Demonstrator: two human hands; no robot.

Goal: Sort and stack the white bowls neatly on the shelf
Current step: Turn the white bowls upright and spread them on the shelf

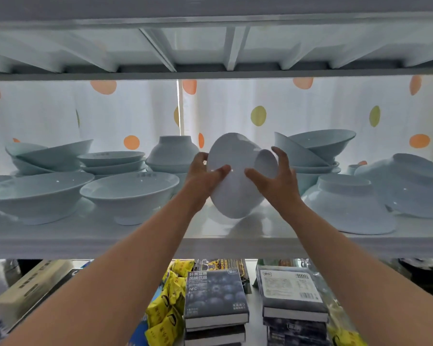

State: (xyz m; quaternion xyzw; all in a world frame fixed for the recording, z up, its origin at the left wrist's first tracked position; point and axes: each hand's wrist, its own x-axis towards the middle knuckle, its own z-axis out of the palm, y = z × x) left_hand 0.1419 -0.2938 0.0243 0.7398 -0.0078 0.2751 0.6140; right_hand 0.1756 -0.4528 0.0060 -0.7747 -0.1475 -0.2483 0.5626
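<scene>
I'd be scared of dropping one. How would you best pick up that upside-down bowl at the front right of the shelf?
The upside-down bowl rests rim-down, so its rim edge is flat on the shelf and hard to get under. Probably best to come from the front with both hands, one on each sloping side below the raised foot ring, then lift. A one-handed grip on the foot ring alone looks slippery.

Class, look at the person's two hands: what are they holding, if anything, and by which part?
A tilted white ceramic bowl, gripped at opposite sides by the left hand and right hand.
</scene>
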